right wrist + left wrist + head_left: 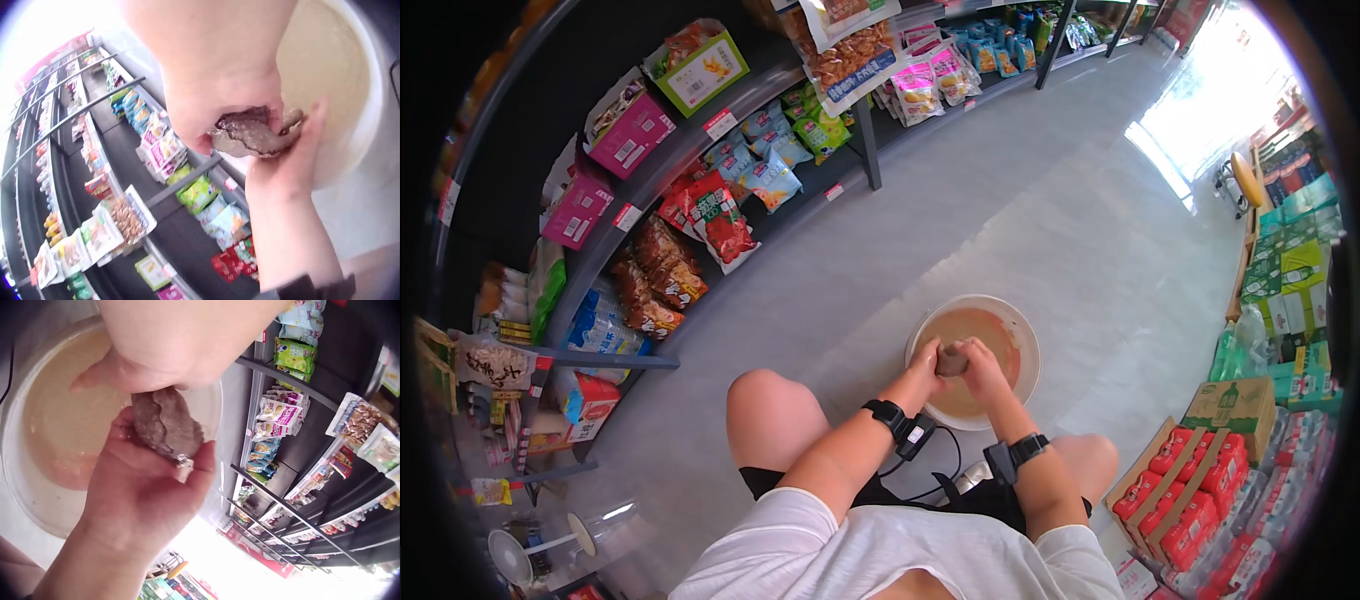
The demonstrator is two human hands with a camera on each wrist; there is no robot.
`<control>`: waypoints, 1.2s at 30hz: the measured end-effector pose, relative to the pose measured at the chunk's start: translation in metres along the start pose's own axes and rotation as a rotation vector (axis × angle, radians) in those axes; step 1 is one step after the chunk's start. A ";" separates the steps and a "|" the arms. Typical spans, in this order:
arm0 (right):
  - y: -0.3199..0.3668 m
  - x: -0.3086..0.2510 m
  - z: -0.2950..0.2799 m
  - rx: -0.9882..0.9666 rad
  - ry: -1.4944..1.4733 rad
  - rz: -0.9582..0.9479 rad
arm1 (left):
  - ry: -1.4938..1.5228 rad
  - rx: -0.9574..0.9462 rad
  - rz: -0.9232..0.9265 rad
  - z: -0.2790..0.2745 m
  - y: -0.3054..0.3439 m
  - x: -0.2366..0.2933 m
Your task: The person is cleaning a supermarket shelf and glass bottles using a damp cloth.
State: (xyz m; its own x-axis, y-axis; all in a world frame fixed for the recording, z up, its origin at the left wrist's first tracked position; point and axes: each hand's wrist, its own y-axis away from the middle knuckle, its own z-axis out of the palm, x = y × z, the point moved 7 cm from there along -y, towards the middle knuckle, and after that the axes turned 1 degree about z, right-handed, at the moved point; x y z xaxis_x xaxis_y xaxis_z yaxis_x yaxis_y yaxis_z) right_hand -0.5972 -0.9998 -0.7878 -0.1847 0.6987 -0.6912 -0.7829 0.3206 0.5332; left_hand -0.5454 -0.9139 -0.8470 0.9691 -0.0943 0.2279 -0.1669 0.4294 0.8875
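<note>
Both hands work together on a wet grey-brown lump [951, 361] with a dark ridged edge; its kind I cannot tell. My left hand [924, 368] holds one side, its thumb reaching out straight. From the other side my right hand [984, 369] grips it, thumb and fingers curled round, as the right wrist view shows. Parts of the lump [165, 422] stay hidden under the fingers. Just below the hands is a round white tub [1032, 365] holding cloudy tan water [960, 402]. Straps with small black devices circle both wrists.
The tub stands on a grey floor [850, 290] between the person's knees. At the left run dark shelves [870, 150] with snack bags [720, 220] and boxes. Red drink packs [1190, 490] and green cartons [1290, 290] are stacked at the right. A cable [958, 455] hangs between the forearms.
</note>
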 end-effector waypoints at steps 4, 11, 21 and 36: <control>0.035 -0.026 0.042 0.102 0.590 -0.254 | 0.098 -0.523 0.102 0.006 -0.038 -0.013; 0.000 -0.015 -0.018 0.398 1.206 -0.192 | 0.164 -0.124 0.237 0.024 0.017 0.009; -0.060 0.036 -0.100 0.390 1.423 0.046 | -0.122 0.005 0.220 0.000 0.016 0.018; -0.027 0.033 -0.043 0.154 0.241 0.208 | 0.007 0.018 0.126 -0.006 -0.004 -0.001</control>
State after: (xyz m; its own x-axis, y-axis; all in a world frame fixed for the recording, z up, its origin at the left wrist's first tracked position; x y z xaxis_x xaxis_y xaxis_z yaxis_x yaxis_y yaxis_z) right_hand -0.6082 -1.0132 -0.8457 -0.4799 0.5944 -0.6453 -0.6184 0.2926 0.7294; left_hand -0.5442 -0.9105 -0.8534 0.9415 -0.0343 0.3354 -0.2906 0.4216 0.8590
